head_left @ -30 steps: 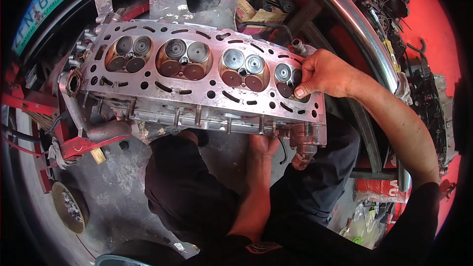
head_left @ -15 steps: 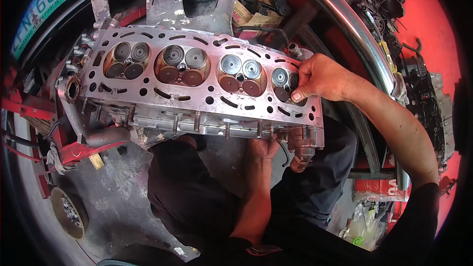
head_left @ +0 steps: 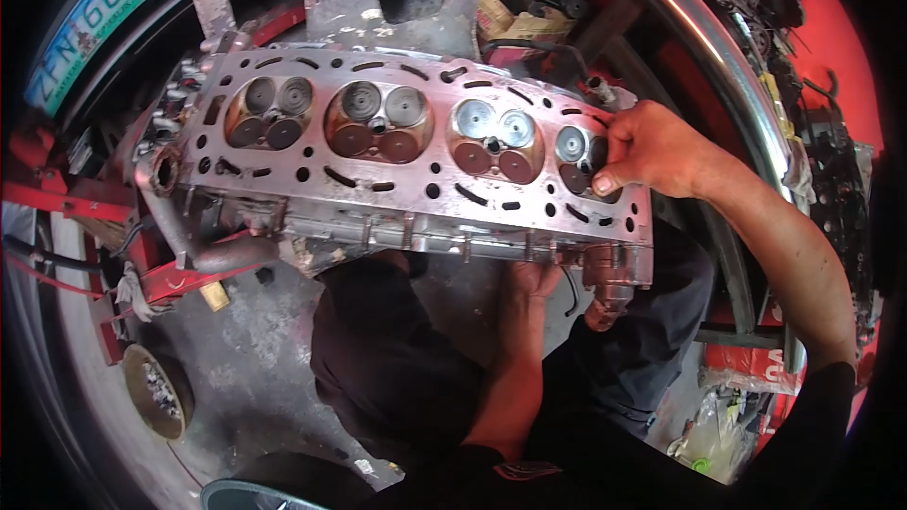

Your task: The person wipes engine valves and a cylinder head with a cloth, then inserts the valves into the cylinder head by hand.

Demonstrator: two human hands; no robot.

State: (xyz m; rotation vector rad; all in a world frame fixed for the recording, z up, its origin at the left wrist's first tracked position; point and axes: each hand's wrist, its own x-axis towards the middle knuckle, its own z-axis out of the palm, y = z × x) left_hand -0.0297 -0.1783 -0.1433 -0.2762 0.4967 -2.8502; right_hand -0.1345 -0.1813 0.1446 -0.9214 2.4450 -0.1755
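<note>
A grey engine cylinder head [head_left: 316, 175] lies in front of me with its flat face up. Pairs of round valves sit in its row of combustion chambers. At its right end, my right hand [head_left: 652, 151] bends over the last combustion chamber [head_left: 578, 170]. The thumb tip rests at a lower valve and the fingers are curled; whatever is between them is hidden. From below, my left hand [head_left: 531, 281] reaches up under the near edge of the cylinder head, beside the metal housing [head_left: 612, 281]. Its fingers are out of sight behind the casting.
A worn plastic chair [head_left: 342, 0] stands behind the cylinder head. Red metal framing [head_left: 85, 198] is at the left, above a round tub [head_left: 156, 392] of small parts. A chrome tube [head_left: 704, 47] slants along the right, near greasy engine parts [head_left: 756, 0] and a plastic bag [head_left: 713, 430].
The whole scene has shifted slightly right in the view. Both hands keep the same places against the cylinder head, with no clear change in grip.
</note>
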